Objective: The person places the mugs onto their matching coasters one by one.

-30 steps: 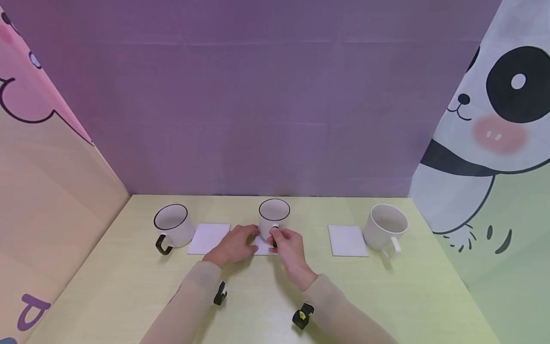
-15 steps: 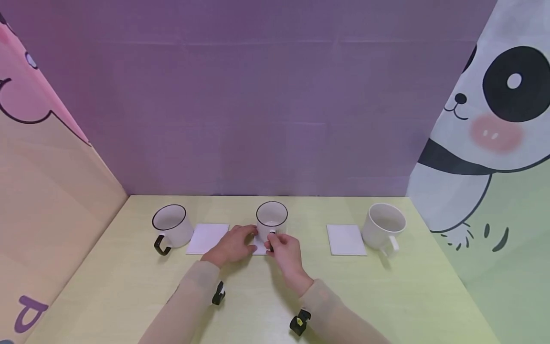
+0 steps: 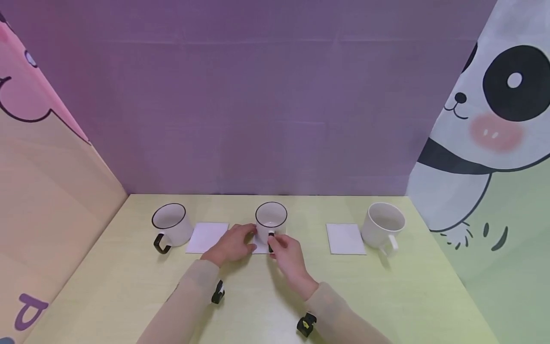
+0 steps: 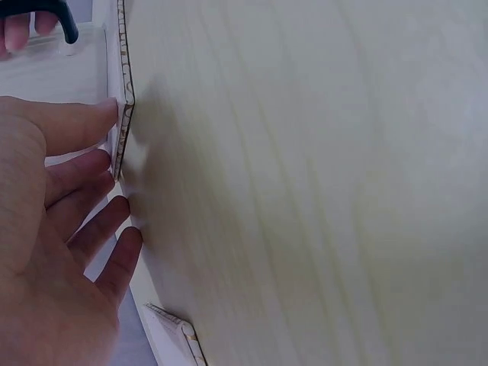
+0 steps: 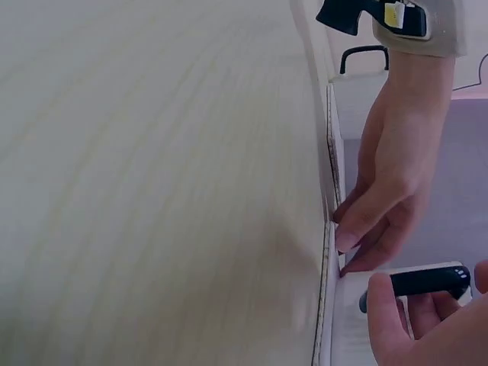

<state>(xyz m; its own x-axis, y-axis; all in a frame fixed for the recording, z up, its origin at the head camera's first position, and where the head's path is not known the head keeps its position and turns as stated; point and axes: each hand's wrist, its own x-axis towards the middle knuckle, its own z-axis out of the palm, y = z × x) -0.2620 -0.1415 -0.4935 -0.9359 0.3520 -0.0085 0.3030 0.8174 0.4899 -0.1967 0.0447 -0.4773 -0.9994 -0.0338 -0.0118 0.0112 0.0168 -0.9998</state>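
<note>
In the head view, a white mug with a dark rim stands over the middle white square coaster. My right hand pinches the mug's black handle between thumb and fingers; the right wrist view shows that handle close up. Left of the mug, my left hand rests at the coaster's left side, fingers loosely extended. Its thumb touches the coaster's patterned edge in the left wrist view. The mug's base is partly hidden by the hands.
A black-handled, dark-rimmed mug stands at the left beside a white coaster. On the right, a plain white mug stands by another coaster. A purple backdrop rises behind the table.
The mug has shifted slightly toward me over the middle coaster, and its handle has turned a little, with my right hand following. My left hand keeps its place beside the coaster.
</note>
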